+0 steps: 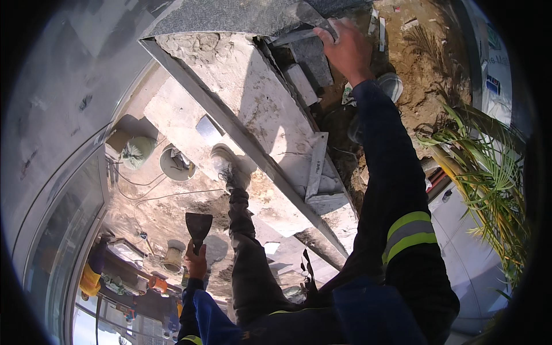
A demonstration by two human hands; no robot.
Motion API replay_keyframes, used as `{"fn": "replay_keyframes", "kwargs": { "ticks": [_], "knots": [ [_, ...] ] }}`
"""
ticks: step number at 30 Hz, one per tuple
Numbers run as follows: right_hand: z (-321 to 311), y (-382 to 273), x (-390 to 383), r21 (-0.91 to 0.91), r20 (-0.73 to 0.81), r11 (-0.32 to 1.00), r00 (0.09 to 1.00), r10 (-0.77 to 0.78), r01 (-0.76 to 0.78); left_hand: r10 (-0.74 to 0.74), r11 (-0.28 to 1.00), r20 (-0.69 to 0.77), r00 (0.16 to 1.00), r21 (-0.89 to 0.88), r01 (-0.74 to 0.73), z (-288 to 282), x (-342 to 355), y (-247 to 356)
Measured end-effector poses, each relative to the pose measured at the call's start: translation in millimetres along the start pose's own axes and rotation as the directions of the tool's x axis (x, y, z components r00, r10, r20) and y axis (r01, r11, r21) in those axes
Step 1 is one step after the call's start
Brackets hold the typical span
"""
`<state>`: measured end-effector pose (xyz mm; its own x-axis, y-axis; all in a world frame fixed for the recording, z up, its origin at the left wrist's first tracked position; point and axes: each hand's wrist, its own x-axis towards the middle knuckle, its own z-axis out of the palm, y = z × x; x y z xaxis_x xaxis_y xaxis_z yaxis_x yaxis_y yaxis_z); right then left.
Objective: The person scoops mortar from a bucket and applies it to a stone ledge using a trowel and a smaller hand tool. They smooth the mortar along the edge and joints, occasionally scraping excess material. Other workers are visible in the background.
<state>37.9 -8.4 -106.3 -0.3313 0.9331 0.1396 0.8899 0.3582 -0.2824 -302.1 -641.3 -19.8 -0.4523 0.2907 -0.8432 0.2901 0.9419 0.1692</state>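
A dusty floor spreads left of a pale, mortar-smeared step; bare soil and a leafy plant lie right. Near left, the left hand has its grip wrapped around a scraper, blade pointing far. The right hand meets a grey flat piece beside the far stone slab; whether its grip pinches it, I cannot tell. The contents of a bucket are unclear.

Sunlit floor (dusty, seemingly), grey wall

The scraper shows dull metal; there's the slab, grainy stone; and the sleeve, matt cloth!
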Motion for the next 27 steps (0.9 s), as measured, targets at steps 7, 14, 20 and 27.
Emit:
{"fn": "replay_keyframes", "kwargs": {
  "ticks": [7,14,20,27],
  "knots": [
    [-3.2,-7.6,-37.8,0.047,0.094,0.999,0.995,-0.019,0.015,-0.019,1.0,-0.012,1.0,-0.017,0.019,-6.5,-0.3,12.1],
    [-4.2,4.6,-13.2,0.191,-0.072,0.969,0.983,0.171,-0.154,-0.025,1.0,0.006,1.0,-0.002,0.025,-15.7,-1.4,11.2],
    [14.4,9.3,-86.1,0.276,0.012,0.96,0.999,0.046,-0.048,0.019,1.0,-0.006,1.0,0.01,-0.019,-15.7,-6.5,15.6],
    [-8.6,12.4,-38.7,0.1,-0.003,0.951,0.956,-0.294,0.293,0.005,1.0,-0.004,1.0,-0.017,-0.005,-11.3,-2.5,5.4]
  ]
}}
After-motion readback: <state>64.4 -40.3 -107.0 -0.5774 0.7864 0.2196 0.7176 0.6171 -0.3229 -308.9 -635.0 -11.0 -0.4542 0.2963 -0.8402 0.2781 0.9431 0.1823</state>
